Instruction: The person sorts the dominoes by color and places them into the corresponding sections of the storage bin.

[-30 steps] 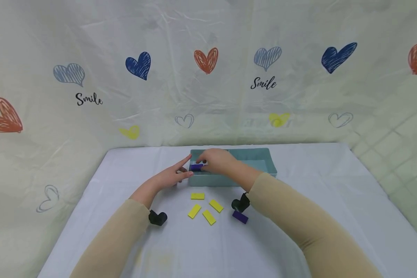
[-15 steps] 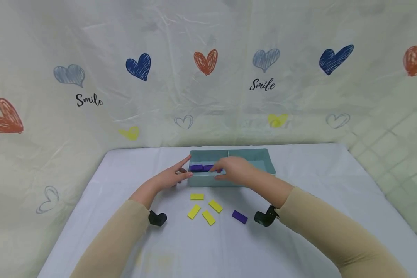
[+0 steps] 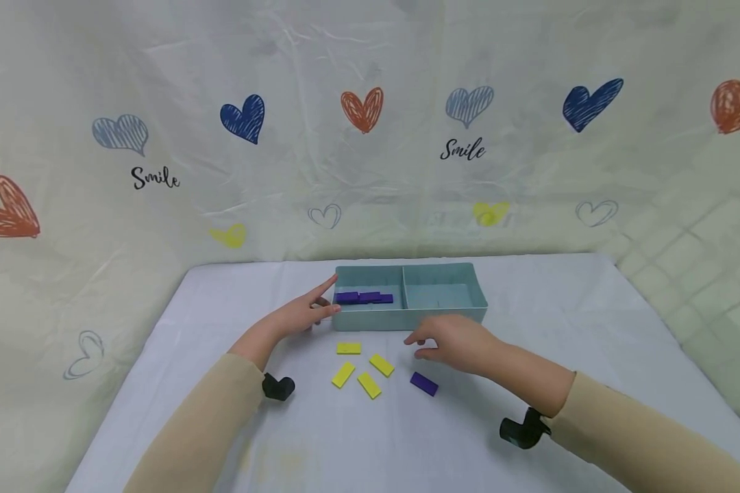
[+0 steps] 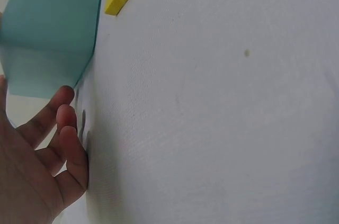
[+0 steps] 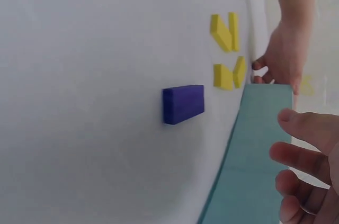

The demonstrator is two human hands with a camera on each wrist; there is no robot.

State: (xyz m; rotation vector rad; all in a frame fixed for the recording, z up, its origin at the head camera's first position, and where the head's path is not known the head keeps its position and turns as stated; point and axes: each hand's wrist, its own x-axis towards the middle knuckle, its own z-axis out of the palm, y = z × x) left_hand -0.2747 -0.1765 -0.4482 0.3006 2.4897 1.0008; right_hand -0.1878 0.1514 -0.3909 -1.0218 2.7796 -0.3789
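My left hand (image 3: 304,312) rests at the left end of a teal two-compartment box (image 3: 410,320), its index finger and thumb straight against the end's corners; in the left wrist view its other fingers bend loosely beside the wall. Purple blocks (image 3: 368,298) lie in a row inside the left compartment. My right hand (image 3: 459,342) hovers in front of the box, holding nothing, with thumb and fingers apart. A single purple block (image 3: 424,383) lies on the table below that hand, not touched by it. The right wrist view also shows this purple block (image 5: 183,104) clear of the fingers.
Several yellow blocks (image 3: 369,385) lie loosely grouped on the white tablecloth (image 3: 358,452), left of the single purple block. A thin divider (image 3: 403,287) splits the box. Behind the table hangs a pale sheet printed with hearts (image 3: 362,109).
My right hand has come out of the left compartment, leaving a purple block in the row, and has moved right and toward me. The left hand has stayed at the box's end.
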